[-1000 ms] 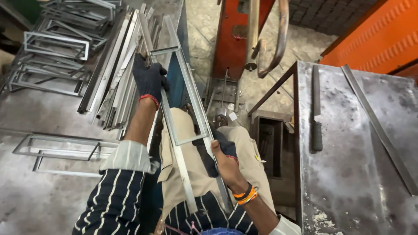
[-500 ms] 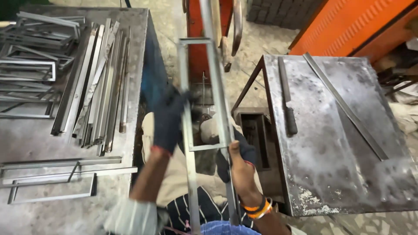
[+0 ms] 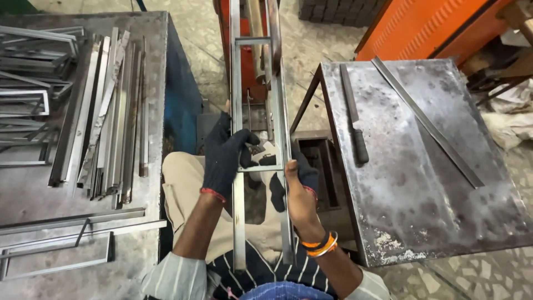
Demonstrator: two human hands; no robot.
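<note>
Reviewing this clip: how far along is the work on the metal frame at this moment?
Done: the ladder-like metal frame already has its crossbars in place. In hand: the gloved left hand grips one rail, the right hand the other, frame held over the lap. Left: loose metal strips lie unassembled on the left table.

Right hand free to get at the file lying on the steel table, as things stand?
Probably not right away: the right hand is gripping a rail of the metal frame, as is the left hand. The file lies uncovered on the steel table to its right, nothing between.
</note>
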